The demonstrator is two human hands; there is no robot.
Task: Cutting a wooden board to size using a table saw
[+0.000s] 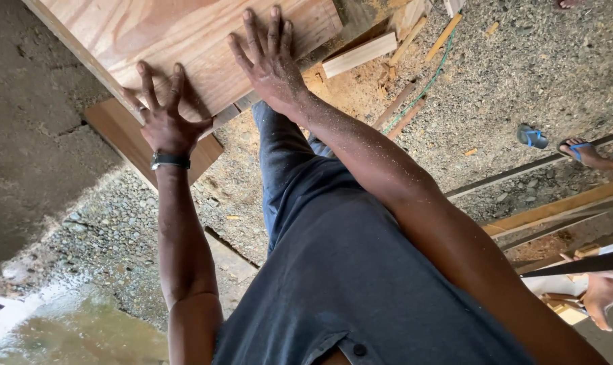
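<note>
Both palms were down flat on the big plywood sheet [185, 40]. The left hand [163, 115] sat spread at the sheet's near edge, fingers splayed, grip open, a dark wristwatch [169, 160] on that wrist. The right hand [271, 61] pressed further in on the panel, fingers fanned wide, grip open too, the forearm dusted with sawdust. A second board [127, 138] lay under the sheet's corner. Wood offcuts [359, 55] lay on gravel beyond. Another person's sandalled foot [582, 152] stood at right.
</note>
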